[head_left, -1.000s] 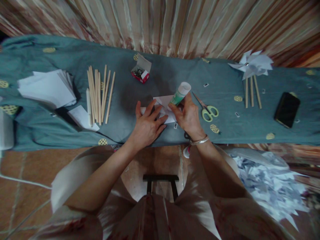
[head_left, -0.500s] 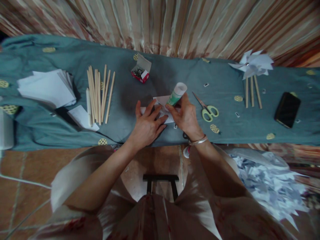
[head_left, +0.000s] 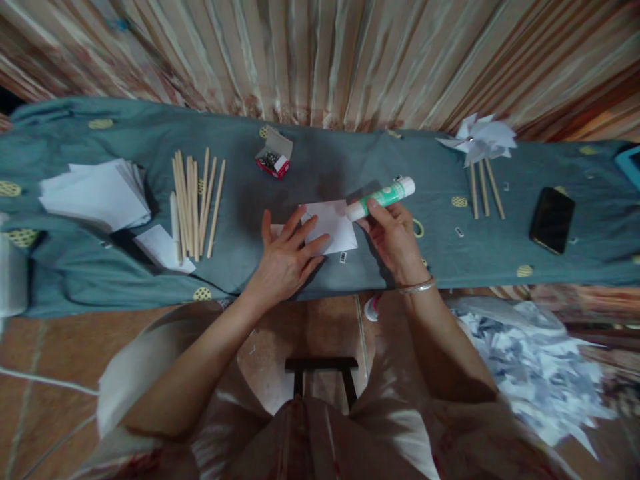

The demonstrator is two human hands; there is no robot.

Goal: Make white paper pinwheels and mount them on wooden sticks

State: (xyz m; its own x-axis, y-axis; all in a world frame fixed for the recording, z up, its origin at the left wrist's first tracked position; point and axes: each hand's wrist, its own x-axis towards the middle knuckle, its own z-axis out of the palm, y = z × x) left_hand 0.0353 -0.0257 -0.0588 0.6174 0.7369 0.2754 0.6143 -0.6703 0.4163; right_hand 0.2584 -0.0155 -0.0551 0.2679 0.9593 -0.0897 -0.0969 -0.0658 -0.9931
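Observation:
My left hand (head_left: 286, 261) lies with its fingers spread over the left part of a white paper (head_left: 333, 228) on the cloth. A green and white glue stick (head_left: 385, 198) is in my right hand (head_left: 395, 240), tilted, its lower-left end at the paper's right edge. Whether that end touches the paper cannot be made out. Behind my right hand the scissors (head_left: 419, 229) are mostly hidden, with part of a light green handle showing.
Wooden sticks (head_left: 193, 203) and a stack of white paper (head_left: 97, 193) lie on the left. An open red box (head_left: 274, 157) stands farther back. On the right are paper pinwheels (head_left: 483, 140) and a black phone (head_left: 553, 220). Paper pieces (head_left: 540, 367) fill a bag below the table.
My right hand has moved right with the glue stick, which has swung from steep to nearly flat. More of the paper shows. The whole view has shifted slightly.

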